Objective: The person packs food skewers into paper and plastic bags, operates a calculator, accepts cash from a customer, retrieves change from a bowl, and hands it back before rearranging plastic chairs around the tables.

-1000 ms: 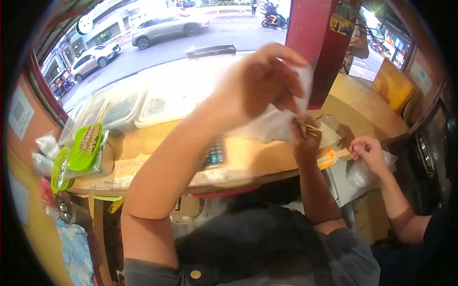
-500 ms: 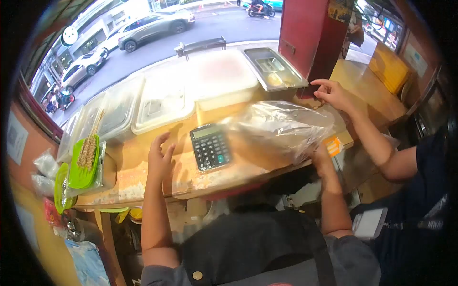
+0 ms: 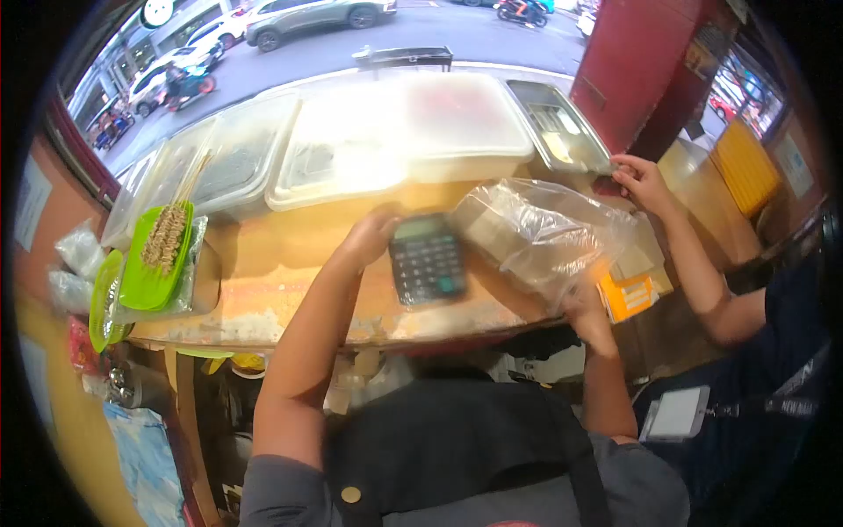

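Right hand [image 3: 586, 314] clamped on the clear plastic bag [image 3: 549, 230] over the tabletop's [image 3: 281, 272] right, a tug could snag film on the orange box [image 3: 630, 297]; I can't tell whether the blurred left hand [image 3: 372, 232] grips the central calculator [image 3: 428, 261].

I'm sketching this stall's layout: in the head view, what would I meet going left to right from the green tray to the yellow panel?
Green tray, left hand, calculator, clear plastic bag, yellow panel.
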`<state>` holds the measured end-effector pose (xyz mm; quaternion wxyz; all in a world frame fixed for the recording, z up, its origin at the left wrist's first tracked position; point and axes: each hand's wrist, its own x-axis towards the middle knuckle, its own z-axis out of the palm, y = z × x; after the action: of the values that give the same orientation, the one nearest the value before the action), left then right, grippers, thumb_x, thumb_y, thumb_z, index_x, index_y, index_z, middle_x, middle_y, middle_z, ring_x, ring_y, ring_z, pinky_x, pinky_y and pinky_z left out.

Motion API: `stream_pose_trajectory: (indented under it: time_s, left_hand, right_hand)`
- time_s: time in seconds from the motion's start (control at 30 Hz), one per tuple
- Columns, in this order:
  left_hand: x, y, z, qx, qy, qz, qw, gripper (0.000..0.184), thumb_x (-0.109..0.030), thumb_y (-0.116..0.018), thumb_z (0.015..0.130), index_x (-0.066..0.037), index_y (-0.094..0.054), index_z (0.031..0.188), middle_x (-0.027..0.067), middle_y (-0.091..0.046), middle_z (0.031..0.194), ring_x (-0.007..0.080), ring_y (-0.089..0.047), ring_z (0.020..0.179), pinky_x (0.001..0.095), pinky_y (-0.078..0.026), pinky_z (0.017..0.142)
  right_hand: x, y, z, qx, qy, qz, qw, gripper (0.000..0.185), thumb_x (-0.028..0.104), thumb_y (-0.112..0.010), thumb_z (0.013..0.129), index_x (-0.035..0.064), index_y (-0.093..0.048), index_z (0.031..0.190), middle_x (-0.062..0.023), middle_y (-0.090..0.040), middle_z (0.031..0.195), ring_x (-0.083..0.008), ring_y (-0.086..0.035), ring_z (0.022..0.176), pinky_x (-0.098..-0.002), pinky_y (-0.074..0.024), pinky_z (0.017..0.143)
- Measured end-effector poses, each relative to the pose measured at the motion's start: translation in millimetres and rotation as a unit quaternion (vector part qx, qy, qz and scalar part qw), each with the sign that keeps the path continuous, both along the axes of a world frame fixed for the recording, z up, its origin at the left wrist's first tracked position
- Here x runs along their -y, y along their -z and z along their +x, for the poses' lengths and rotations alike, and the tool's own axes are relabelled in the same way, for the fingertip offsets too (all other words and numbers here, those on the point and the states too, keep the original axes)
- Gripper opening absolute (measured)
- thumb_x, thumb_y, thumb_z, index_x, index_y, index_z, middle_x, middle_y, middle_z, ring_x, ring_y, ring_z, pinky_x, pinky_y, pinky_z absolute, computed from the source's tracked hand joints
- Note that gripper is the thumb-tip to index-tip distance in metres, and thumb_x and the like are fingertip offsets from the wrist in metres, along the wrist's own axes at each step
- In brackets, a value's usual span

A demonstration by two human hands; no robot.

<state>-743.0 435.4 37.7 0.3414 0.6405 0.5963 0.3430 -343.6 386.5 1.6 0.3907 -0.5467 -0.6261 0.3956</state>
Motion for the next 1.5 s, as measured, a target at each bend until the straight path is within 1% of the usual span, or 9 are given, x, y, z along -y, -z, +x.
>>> stream_pose_trajectory:
  time_s: [0.2, 0.3, 0.43, 0.5, 0.7, 0.77, 0.9, 0.97, 1.5]
  left_hand:
    - [44.6, -18.4, -48.8, -0.015, -0.058, -0.026, 0.998, 0.031, -0.024, -0.05, 0.093, 0.003, -0.06, 0.105, 0.0083, -0.062, 0.087, 0.0162, -0.055, 0.077, 0.0294, -0.045, 0.072]
    - [55.4, 2.9, -99.6, 0.025, -0.008, 0.127, 0.992, 0.027, -0.022, -0.049, 0.094, 0.001, -0.061, 0.102, 0.0013, -0.057, 0.077, 0.0095, -0.051, 0.07, 0.0247, -0.042, 0.063]
    - [59.0, 9.6, -148.8, 0.194, -0.098, -0.015, 0.976, 0.024, -0.021, -0.049, 0.094, -0.001, -0.062, 0.098, -0.0039, -0.051, 0.071, 0.0053, -0.041, 0.06, 0.0206, -0.034, 0.053]
    - [63.8, -5.9, -159.0, 0.041, -0.082, 0.016, 0.996, 0.024, -0.02, -0.049, 0.094, 0.0, -0.061, 0.1, 0.0, -0.055, 0.076, 0.0079, -0.047, 0.066, 0.023, -0.04, 0.059]
    - [58.5, 19.2, -164.8, 0.064, -0.082, 0.111, 0.988, 0.028, -0.02, -0.048, 0.092, 0.001, -0.058, 0.106, 0.0169, -0.061, 0.101, 0.0275, -0.058, 0.096, 0.0336, -0.044, 0.084]
    - [61.6, 14.2, -162.1, 0.02, -0.075, 0.131, 0.988, 0.029, -0.021, -0.045, 0.092, 0.001, -0.057, 0.108, 0.0214, -0.059, 0.105, 0.0338, -0.056, 0.1, 0.0352, -0.043, 0.086]
    - [60.7, 15.7, -160.7, 0.129, -0.05, 0.09, 0.986, 0.035, -0.025, -0.042, 0.093, 0.001, -0.049, 0.117, 0.0219, -0.057, 0.109, 0.0318, -0.055, 0.101, 0.0346, -0.042, 0.087]
    - [63.4, 11.7, -156.3, 0.253, -0.062, 0.055, 0.964, 0.037, -0.025, -0.043, 0.094, 0.0, -0.046, 0.12, 0.0202, -0.057, 0.107, 0.0273, -0.055, 0.1, 0.0339, -0.042, 0.086]
    - [56.8, 28.3, -157.7, 0.249, -0.04, 0.09, 0.963, 0.033, -0.023, -0.044, 0.094, 0.0, -0.048, 0.117, 0.0195, -0.058, 0.102, 0.0267, -0.056, 0.094, 0.034, -0.043, 0.082]
  right_hand:
    - [-0.7, -36.1, -60.7, 0.032, -0.088, -0.059, 0.994, 0.013, 0.01, -0.053, 0.078, -0.0008, -0.06, 0.08, -0.0042, -0.058, 0.068, -0.0115, -0.055, 0.061, -0.0268, -0.0428, 0.053]
    - [-1.7, -35.3, -99.0, 0.085, -0.117, -0.017, 0.989, 0.015, 0.013, -0.055, 0.078, -0.0017, -0.059, 0.078, -0.0061, -0.058, 0.064, -0.0126, -0.056, 0.062, -0.0293, -0.0445, 0.054]
    - [-4.9, -39.2, -126.6, 0.212, -0.093, 0.085, 0.969, 0.019, 0.017, -0.057, 0.076, -0.0016, -0.057, 0.077, -0.0124, -0.058, 0.067, -0.0223, -0.058, 0.061, -0.0346, -0.0451, 0.057]
    - [5.5, -51.4, -125.2, 0.18, -0.071, 0.071, 0.978, 0.016, 0.012, -0.057, 0.077, -0.0034, -0.058, 0.081, -0.011, -0.059, 0.069, -0.0191, -0.058, 0.064, -0.0324, -0.0462, 0.061]
    - [68.2, -115.0, -128.5, 0.3, 0.143, 0.129, 0.934, 0.012, 0.006, -0.056, 0.084, -0.0002, -0.063, 0.092, -0.0094, -0.064, 0.084, -0.0169, -0.06, 0.074, -0.0269, -0.0475, 0.069]
    - [84.0, -126.7, -164.0, 0.038, 0.239, 0.253, 0.937, 0.013, 0.007, -0.056, 0.086, 0.0029, -0.063, 0.096, -0.006, -0.064, 0.087, -0.0145, -0.059, 0.075, -0.0265, -0.0471, 0.069]
    - [97.2, -109.1, -276.6, 0.13, -0.023, 0.152, 0.98, 0.033, 0.008, -0.064, 0.08, 0.0016, -0.057, 0.111, -0.0076, -0.061, 0.099, -0.0142, -0.058, 0.09, -0.0284, -0.0467, 0.075]
    - [85.5, -78.8, -311.9, 0.212, -0.122, 0.231, 0.942, 0.051, 0.009, -0.068, 0.075, 0.0018, -0.049, 0.121, -0.0153, -0.056, 0.111, -0.0283, -0.055, 0.101, -0.035, -0.0439, 0.085]
    - [20.4, -57.8, -348.4, 0.356, -0.084, 0.295, 0.883, 0.048, 0.031, -0.072, 0.072, 0.005, -0.058, 0.11, -0.0238, -0.04, 0.127, -0.0398, -0.042, 0.114, -0.0438, -0.036, 0.097]
